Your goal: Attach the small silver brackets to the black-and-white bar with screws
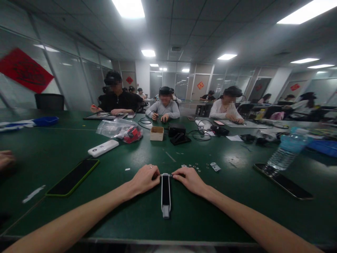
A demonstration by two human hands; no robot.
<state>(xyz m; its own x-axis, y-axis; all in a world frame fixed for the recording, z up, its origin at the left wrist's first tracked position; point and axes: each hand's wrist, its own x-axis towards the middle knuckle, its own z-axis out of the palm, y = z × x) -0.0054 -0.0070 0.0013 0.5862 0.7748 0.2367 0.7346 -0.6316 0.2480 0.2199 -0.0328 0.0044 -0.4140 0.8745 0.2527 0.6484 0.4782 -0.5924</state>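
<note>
A long narrow device (165,191) with a black face, a white rim and a pale grey block at its near end lies on the green table in front of me. At its far end, my left hand (146,179) is on the left side and my right hand (190,180) on the right. Both have thumb and fingers pinched together. Whatever sits between the fingertips is too small to make out. Beyond my right hand lie several small metal rings (196,166) and a small pale metal plate (215,166).
To the left lie a phone with a green edge (73,177) and a white power bank (103,148). A water bottle (288,151) rests by a dark phone (285,182) at right. Ahead are a small box (157,134), a plastic bag (116,130) and people across the table.
</note>
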